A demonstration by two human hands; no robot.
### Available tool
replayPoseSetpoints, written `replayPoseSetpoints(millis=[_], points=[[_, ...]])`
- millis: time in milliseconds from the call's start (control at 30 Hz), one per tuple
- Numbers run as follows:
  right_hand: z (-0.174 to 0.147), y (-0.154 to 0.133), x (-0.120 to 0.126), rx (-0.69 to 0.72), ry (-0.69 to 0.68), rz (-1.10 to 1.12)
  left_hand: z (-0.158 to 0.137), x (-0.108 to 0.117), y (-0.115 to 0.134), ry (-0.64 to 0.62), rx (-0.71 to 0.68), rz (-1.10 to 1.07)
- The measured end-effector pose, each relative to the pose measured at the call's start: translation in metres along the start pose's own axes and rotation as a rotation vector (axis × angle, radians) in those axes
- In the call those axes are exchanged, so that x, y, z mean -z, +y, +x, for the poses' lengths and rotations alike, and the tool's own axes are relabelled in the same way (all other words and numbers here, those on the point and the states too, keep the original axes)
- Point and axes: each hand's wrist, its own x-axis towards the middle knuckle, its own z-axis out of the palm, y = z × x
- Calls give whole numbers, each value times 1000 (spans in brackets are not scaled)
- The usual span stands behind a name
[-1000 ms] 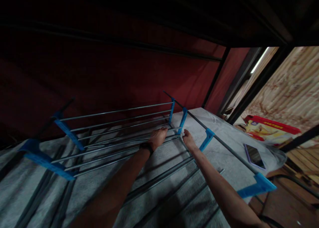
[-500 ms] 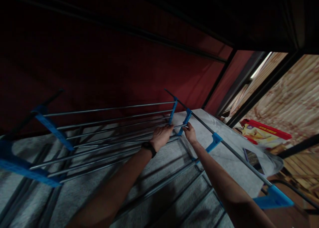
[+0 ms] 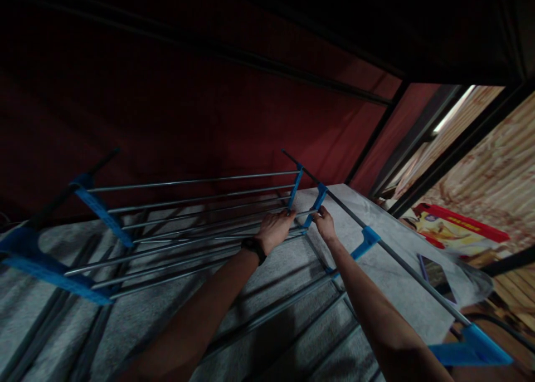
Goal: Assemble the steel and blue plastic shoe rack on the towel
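Note:
A shoe-rack-like frame of thin metal tubes and blue plastic brackets lies in front of me. My left hand (image 3: 276, 229), with a dark band on its wrist, is closed round a metal tube (image 3: 306, 212) near its right end. That end meets a blue bracket (image 3: 321, 195). At this joint my right hand (image 3: 325, 224) has its fingers closed on the bracket's lower part. Another blue bracket (image 3: 296, 187) stands just behind my left hand. At the far left, the tube's other end shows beside a large blue bracket (image 3: 54, 276).
Grey sheeting (image 3: 355, 309) covers the surface beneath the frame. Dark tubes (image 3: 54, 304) lie at the left. A red panel (image 3: 209, 114) rises behind. To the right are a phone-like flat object (image 3: 437, 279), a red-and-yellow box (image 3: 455, 226) and a blue end bracket (image 3: 480, 346).
The view has shifted slightly, so the frame and both hands appear a little further right. Both hands keep their grip at the same joint.

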Motion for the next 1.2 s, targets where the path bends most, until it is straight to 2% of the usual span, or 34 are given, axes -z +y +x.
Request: replayPoseSetpoints(millis=[133, 300, 433, 600, 867, 1200], points=[[1, -3, 0, 29, 11, -129, 15, -1, 14, 0, -20, 12], [1, -3, 2, 25, 24, -186, 51, -10, 35, 40, -79, -77], [3, 0, 3, 61, 6, -194, 70, -16, 41, 21, 4, -119], [4, 4, 4, 76, -28, -157, 75, -17, 37, 19, 57, -185], [3, 2, 3, 69, -52, -144, 77, -17, 30, 29, 63, -188], [-6, -7, -4, 63, 23, -412, 79, -26, 30, 54, 102, -158]])
